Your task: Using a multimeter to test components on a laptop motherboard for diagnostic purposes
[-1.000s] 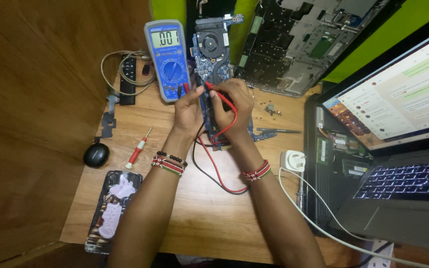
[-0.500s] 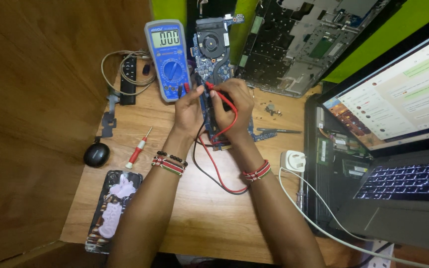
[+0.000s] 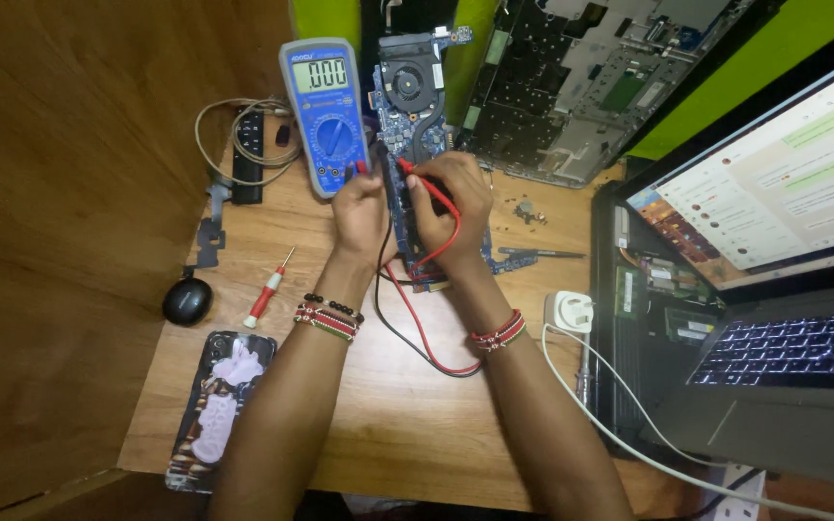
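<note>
Overhead, both forearms reach forward over the wooden desk (image 3: 417,425). Her left hand (image 3: 359,207) pinches a black probe and the right hand (image 3: 451,198) clamps a red probe (image 3: 427,188) onto the blue circuit board (image 3: 403,106), beside a blue multimeter (image 3: 325,116).

A phone (image 3: 219,410) lay at the near left, with a mouse (image 3: 187,300) and a red screwdriver (image 3: 267,294) beyond it. On the right stood an open laptop (image 3: 774,289) — screen lit. A stripped laptop shell (image 3: 581,87) leaned at the far side — a white plug (image 3: 569,312) lay nearer.
</note>
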